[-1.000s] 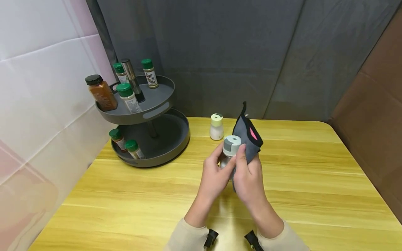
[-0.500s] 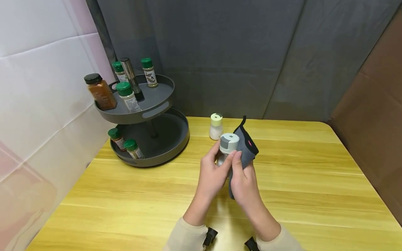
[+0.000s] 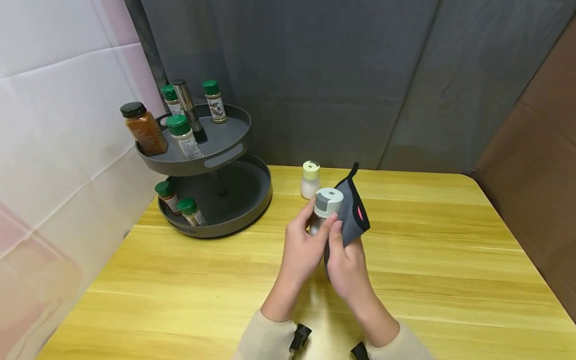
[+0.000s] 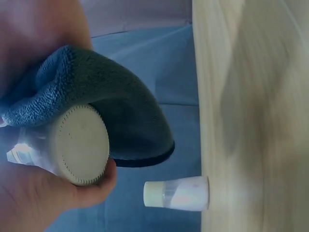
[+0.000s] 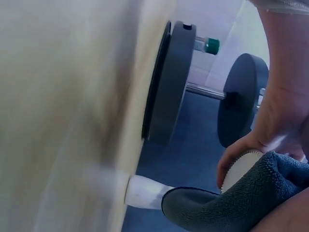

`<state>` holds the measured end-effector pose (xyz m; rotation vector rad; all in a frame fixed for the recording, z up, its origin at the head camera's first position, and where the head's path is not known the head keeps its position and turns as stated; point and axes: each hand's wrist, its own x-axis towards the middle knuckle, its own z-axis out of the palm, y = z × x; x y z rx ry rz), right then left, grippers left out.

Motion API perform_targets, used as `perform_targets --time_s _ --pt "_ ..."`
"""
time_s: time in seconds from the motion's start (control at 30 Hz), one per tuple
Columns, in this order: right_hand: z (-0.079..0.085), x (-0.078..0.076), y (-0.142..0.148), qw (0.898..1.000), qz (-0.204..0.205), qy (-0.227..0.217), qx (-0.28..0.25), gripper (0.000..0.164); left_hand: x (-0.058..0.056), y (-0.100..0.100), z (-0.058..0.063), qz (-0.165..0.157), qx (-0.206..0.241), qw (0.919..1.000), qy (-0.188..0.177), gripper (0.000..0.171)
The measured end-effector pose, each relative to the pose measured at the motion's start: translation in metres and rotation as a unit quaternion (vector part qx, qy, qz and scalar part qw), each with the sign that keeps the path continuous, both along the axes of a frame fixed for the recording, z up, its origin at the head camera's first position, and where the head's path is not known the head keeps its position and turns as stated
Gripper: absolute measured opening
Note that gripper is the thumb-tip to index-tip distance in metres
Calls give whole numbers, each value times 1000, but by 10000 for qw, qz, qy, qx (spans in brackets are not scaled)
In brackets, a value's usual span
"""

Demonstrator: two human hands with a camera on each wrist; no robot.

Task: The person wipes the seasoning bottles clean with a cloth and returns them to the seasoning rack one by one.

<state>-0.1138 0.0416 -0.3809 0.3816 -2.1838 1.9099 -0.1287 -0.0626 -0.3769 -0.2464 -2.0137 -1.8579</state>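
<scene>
My left hand [image 3: 302, 250] grips a glass shaker jar [image 4: 83, 145] with a white and grey cap, its round base showing in the left wrist view. Against the jar's right side my right hand [image 3: 350, 267] holds a grey cloth [image 3: 351, 210] with black edging, a hanging loop and a small pink patch. Part of the cloth wraps round the jar near its base, and the right fingers are hidden behind it. Beyond the hands, a second shaker jar [image 3: 310, 181] with a pale yellow cap and white contents stands upright on the table.
At the left stands a two-tier grey turntable rack [image 3: 225, 227]. Several green-capped spice bottles [image 3: 215, 102], an orange-brown jar [image 3: 145, 131] and a metal cylinder [image 3: 189, 110] stand on it. A grey curtain [image 3: 315, 85] hangs behind the wooden table [image 3: 450, 260].
Both hands have shifted slightly left with the jar and cloth. The cloth's upper corner has dropped and turned a little. The rack and the yellow-capped jar stay put.
</scene>
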Motion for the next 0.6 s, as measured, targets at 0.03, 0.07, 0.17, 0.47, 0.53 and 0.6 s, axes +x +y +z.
perform_targets --time_s 0.03,0.07,0.17,0.47,0.53,0.6 --pt "-1 0 0 10000 26 -31 -63 49 0 0 0 -11 -15 10000 14 46" --pt "0 0 1 9999 40 -53 -123 50 0 1 -1 -12 -36 10000 9 45" --pt "8 -1 2 9997 27 -1 -245 51 1 3 -2 -25 -99 9999 -46 45" --pt "21 1 0 9983 -67 566 -119 51 5 3 2 -18 32 10000 4 46" --pt "13 3 -2 9987 -139 499 24 50 4 1 4 46 30 9999 108 45" --pt "6 4 -3 9991 -144 379 76 49 4 -1 6 80 26 9998 164 46"
